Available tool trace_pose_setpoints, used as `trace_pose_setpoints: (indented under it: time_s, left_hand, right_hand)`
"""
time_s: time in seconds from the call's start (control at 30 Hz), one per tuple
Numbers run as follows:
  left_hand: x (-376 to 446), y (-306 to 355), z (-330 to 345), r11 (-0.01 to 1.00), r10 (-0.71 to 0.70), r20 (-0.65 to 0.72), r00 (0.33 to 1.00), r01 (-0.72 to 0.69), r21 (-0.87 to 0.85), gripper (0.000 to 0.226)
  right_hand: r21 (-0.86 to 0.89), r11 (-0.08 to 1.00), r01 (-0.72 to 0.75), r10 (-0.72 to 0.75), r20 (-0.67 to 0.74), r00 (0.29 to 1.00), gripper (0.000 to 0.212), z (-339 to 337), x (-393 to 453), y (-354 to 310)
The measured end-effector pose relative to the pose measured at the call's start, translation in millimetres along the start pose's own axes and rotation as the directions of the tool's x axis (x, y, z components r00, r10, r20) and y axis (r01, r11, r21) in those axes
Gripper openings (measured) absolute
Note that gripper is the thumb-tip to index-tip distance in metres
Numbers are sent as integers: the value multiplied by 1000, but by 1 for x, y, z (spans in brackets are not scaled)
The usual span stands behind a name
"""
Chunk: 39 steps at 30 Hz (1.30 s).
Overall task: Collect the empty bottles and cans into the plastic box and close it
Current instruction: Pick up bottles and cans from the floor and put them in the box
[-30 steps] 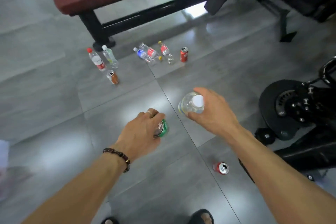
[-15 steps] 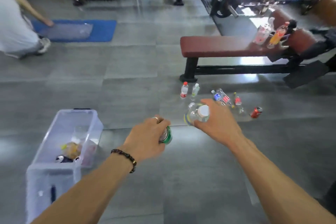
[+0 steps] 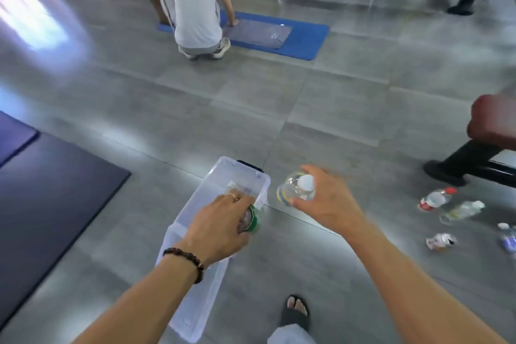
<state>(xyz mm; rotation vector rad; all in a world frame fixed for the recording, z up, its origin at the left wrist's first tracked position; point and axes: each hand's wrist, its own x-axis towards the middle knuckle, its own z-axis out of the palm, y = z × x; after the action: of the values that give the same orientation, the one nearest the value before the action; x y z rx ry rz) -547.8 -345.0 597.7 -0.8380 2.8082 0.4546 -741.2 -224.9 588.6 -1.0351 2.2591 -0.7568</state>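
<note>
A clear plastic box (image 3: 252,176) stands open on the grey floor in front of me. My left hand (image 3: 216,227) hovers over its right side, shut on a green can (image 3: 252,220). My right hand (image 3: 325,201) grips a clear bottle (image 3: 293,190) with a white cap, just right of the box's far corner. On the floor at the right lie a red-capped bottle (image 3: 435,198), a clear bottle (image 3: 462,211), a crushed can (image 3: 441,241) and a blue-labelled bottle (image 3: 508,237). The box's contents are hidden by my hand.
A red padded bench (image 3: 491,123) on black legs stands at the right. A dark mat (image 3: 42,190) covers the floor at the left. A person (image 3: 195,5) crouches by a blue mat (image 3: 304,36) farther off. My sandalled foot (image 3: 297,313) is beside the box.
My view has swung left and closer to the box. Both hands, still holding the can and bottle, have moved from right of the box to over and beside it.
</note>
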Motion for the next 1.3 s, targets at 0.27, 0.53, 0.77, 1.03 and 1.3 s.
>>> trace_pose_setpoints:
  time_s: [0.27, 0.53, 0.77, 1.03, 1.3]
  left_hand:
    - [96, -146, 49, 979, -196, -9, 981, 195, -63, 60]
    - [192, -280, 170, 955, -271, 16, 963, 271, -122, 58]
    - [268, -356, 302, 977, -204, 101, 974, 210, -48, 48]
    - [288, -395, 401, 978, -192, 190, 963, 204, -45, 45]
    - [282, -406, 426, 964, -253, 185, 950, 263, -29, 40]
  right_hand:
    - [-80, 992, 96, -76, 223, 972, 66, 125, 166, -6]
    - [-92, 990, 106, -72, 316, 946, 73, 276, 292, 33]
    - [-173, 980, 95, -22, 381, 924, 72, 406, 374, 102]
    - [-212, 964, 159, -43, 469, 882, 65, 504, 412, 143]
    - [-216, 943, 254, -104, 532, 840, 59, 545, 426, 138]
